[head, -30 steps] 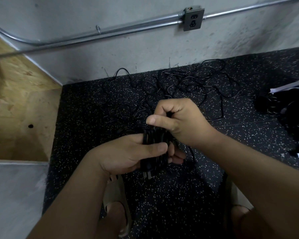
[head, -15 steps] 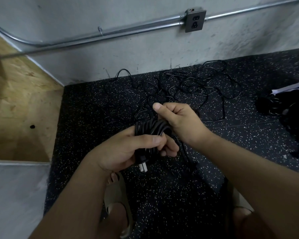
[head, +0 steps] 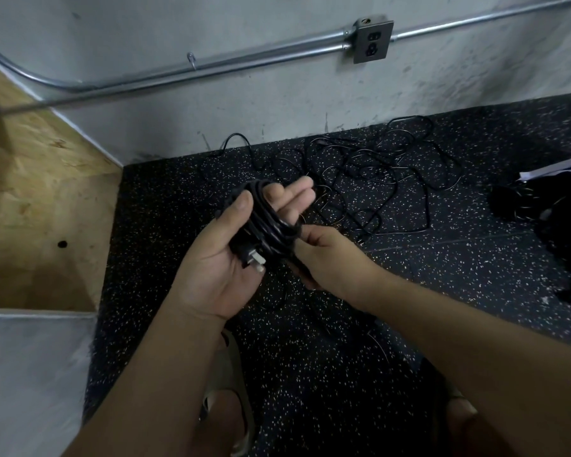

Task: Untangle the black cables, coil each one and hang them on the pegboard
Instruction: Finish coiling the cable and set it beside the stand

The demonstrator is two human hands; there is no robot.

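Note:
A coiled black cable (head: 267, 225) lies across the palm of my left hand (head: 225, 258), with the thumb pressed over its top and the fingers reaching out beyond it. Its plug with metal prongs (head: 256, 260) pokes out at the palm. My right hand (head: 323, 255) grips the cable's loose end at the coil's lower right side. Behind my hands a tangle of thin black cables (head: 370, 179) sprawls over the speckled black floor by the wall. No pegboard is in view.
A grey concrete wall carries a metal conduit (head: 211, 65) and an outlet box (head: 373, 41). A plywood panel (head: 37, 206) stands at left. More black gear (head: 541, 209) lies at right. My sandalled feet (head: 231, 407) are at the bottom.
My right hand has dropped from above the coil to its lower right side, pulling the cable end round. The left hand has turned palm-up and its fingers have straightened.

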